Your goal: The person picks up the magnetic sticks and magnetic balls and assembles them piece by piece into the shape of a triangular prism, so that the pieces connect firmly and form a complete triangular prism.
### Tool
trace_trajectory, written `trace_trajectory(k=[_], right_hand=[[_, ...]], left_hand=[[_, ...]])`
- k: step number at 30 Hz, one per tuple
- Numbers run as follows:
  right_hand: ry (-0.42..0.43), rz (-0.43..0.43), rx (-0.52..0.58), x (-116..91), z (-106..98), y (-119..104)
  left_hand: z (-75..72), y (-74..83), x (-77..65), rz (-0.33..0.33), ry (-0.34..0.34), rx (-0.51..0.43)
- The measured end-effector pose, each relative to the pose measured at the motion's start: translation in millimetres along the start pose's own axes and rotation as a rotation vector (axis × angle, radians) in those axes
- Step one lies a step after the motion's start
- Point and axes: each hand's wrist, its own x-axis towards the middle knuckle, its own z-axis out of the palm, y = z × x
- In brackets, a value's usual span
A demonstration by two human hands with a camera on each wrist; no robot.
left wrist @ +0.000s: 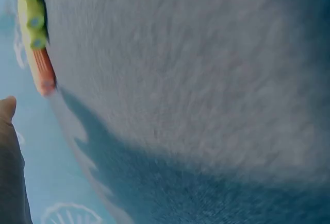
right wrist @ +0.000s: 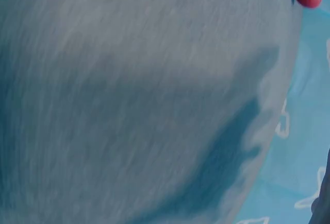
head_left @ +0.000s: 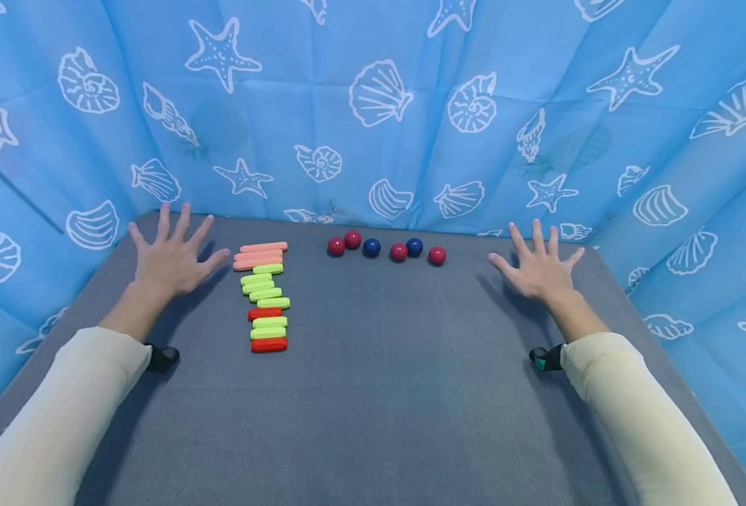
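Observation:
My left hand is held over the table's left side with its fingers spread, holding nothing. Just right of it lies a column of short sticks: salmon-orange sticks at the far end, then yellow-green sticks, with a red stick among them and another red stick at the near end. Over the right side, my right hand also spreads its fingers and grips nothing. Left of it, a dark red ball is the nearest thing. In the left wrist view the thumb shows at the left edge.
Near the back edge, more red balls and two dark blue balls form a loose row. Grey cloth covers the table. A blue curtain with white shells and starfish hangs behind and along both sides. Dark wrist bands sit at both cuffs.

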Motion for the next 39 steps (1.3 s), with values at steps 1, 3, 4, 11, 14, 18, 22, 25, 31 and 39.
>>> trace_trajectory(k=[1,3,4,11,14,18,22,25,31,39], right_hand=[[-0.011,-0.01,0.007,0.6,0.2,-3.9],[-0.027,-0.031,0.016,1.6,1.4,-11.9],[-0.035,-0.044,0.019,2.0,2.0,-16.3],[-0.084,-0.127,0.067,6.2,14.9,-47.5],[-0.097,-0.164,0.146,8.6,20.1,-59.1],[-0.127,-0.2,0.345,11.5,24.9,-70.7],[-0.144,-0.194,0.532,15.1,28.0,-79.5],[-0.141,-0.181,0.63,18.8,30.3,-84.1],[-0.12,-0.138,0.771,24.8,35.8,-90.3],[-0.068,-0.133,0.761,27.8,42.1,-92.7]], left_hand=[[-0.9,3.2,-1.5,0.022,0.012,0.002],[-2.1,9.1,-4.4,0.07,0.03,0.01],[-2.8,12.1,-6.0,0.094,0.036,0.009],[-6.9,33.1,-23.3,0.265,0.03,-0.01],[-7.5,43.7,-31.3,0.363,0.004,-0.019],[-6.7,56.8,-41.7,0.495,-0.032,-0.087],[-2.9,65.3,-50.9,0.582,-0.053,-0.253],[0.7,66.7,-56.8,0.577,-0.094,-0.397],[5.7,62.5,-65.5,0.505,-0.195,-0.635],[6.8,62.9,-73.1,0.565,-0.201,-0.606]])
